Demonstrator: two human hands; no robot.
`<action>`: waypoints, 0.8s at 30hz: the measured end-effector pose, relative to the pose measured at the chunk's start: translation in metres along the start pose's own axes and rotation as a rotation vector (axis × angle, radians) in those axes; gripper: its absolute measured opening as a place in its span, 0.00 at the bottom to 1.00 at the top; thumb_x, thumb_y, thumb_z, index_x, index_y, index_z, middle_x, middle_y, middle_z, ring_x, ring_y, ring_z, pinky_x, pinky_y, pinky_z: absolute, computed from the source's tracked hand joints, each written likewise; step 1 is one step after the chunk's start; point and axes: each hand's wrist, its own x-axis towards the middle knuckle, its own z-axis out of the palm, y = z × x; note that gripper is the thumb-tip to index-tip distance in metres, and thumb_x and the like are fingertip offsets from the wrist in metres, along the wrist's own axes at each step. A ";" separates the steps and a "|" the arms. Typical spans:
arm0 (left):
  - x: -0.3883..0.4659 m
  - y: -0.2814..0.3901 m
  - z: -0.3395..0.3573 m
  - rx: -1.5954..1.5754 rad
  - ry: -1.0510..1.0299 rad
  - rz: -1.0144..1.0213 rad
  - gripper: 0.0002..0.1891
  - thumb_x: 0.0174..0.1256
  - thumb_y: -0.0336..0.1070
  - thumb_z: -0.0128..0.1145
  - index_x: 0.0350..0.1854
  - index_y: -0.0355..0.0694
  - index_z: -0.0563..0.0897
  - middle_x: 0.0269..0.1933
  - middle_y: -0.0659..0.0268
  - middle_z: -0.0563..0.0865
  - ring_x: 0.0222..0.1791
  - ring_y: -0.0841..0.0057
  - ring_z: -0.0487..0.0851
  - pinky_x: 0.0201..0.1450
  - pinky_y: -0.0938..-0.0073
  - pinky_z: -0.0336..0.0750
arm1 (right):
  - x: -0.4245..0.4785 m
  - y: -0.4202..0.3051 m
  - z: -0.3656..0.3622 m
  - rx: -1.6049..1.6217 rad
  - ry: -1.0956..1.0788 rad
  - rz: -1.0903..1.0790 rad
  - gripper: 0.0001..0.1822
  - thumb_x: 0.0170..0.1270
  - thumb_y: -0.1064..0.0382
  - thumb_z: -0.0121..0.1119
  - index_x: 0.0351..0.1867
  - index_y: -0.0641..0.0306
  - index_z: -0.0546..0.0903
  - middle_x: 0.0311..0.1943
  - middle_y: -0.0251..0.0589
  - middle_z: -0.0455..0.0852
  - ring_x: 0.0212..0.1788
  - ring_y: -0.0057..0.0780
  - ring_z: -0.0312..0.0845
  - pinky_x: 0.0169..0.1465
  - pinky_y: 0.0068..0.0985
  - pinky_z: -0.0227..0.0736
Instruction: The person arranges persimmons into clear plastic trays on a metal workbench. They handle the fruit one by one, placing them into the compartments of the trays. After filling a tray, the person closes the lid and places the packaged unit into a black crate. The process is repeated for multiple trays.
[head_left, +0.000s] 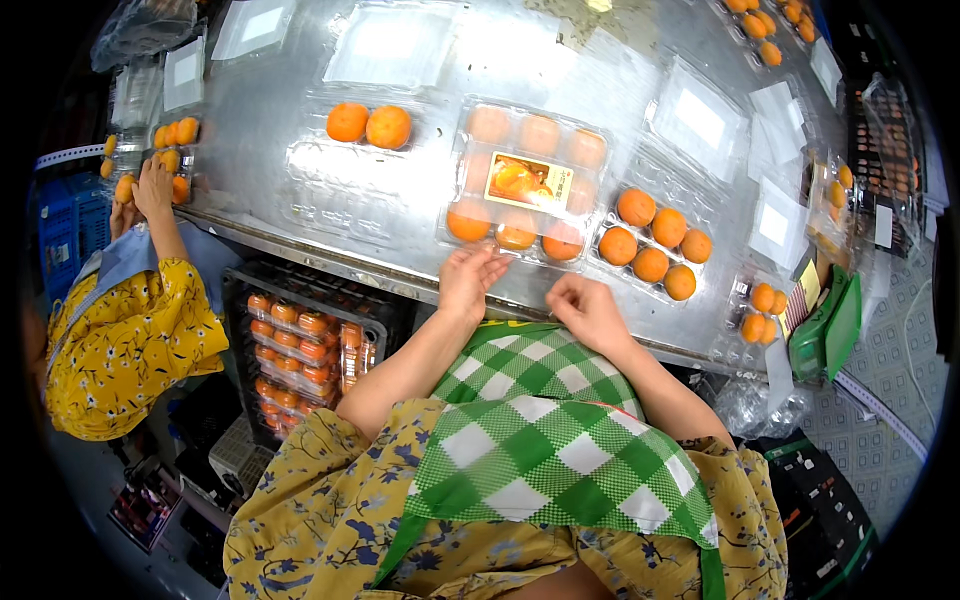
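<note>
A closed clear plastic clamshell box (525, 180) with several orange fruits and a label on its lid lies on the metal table (247, 187) before me. My left hand (471, 281) is at its near edge, fingertips touching or just beside the rim; whether they grip it I cannot tell. Near the table's edge, my right hand (589, 307) is curled just right of the box's near side; whether something small is between its fingers is hidden. To the right stands an open clamshell tray with several orange fruits (649, 264). Another open tray at the left holds two orange fruits (388, 127).
At the far left a co-worker's hand (155, 187) reaches over fruit trays. A black crate of packed fruit boxes (300, 345) stands below the table edge. A green container (825, 326) is at the table's right end. White pads in open lids (697, 116) lie farther back.
</note>
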 end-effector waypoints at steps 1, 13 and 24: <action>0.000 0.001 0.001 -0.006 -0.010 -0.005 0.04 0.66 0.29 0.56 0.37 0.35 0.74 0.39 0.57 0.85 0.40 0.66 0.87 0.47 0.67 0.80 | 0.005 0.011 0.007 0.155 -0.099 0.102 0.12 0.64 0.61 0.59 0.44 0.65 0.78 0.29 0.38 0.84 0.25 0.25 0.78 0.27 0.28 0.70; -0.015 -0.003 0.010 -0.056 0.002 0.025 0.07 0.70 0.33 0.53 0.41 0.34 0.79 0.38 0.60 0.85 0.39 0.73 0.84 0.46 0.71 0.78 | 0.045 0.010 0.074 1.552 0.174 0.361 0.06 0.68 0.60 0.55 0.38 0.59 0.77 0.25 0.32 0.81 0.23 0.19 0.72 0.29 0.22 0.69; -0.009 -0.004 0.006 -0.010 -0.053 0.012 0.08 0.70 0.33 0.52 0.42 0.34 0.79 0.38 0.59 0.86 0.40 0.73 0.85 0.47 0.72 0.77 | 0.052 0.011 0.084 1.554 0.355 0.318 0.06 0.64 0.63 0.54 0.30 0.61 0.76 0.20 0.33 0.78 0.20 0.20 0.71 0.25 0.21 0.68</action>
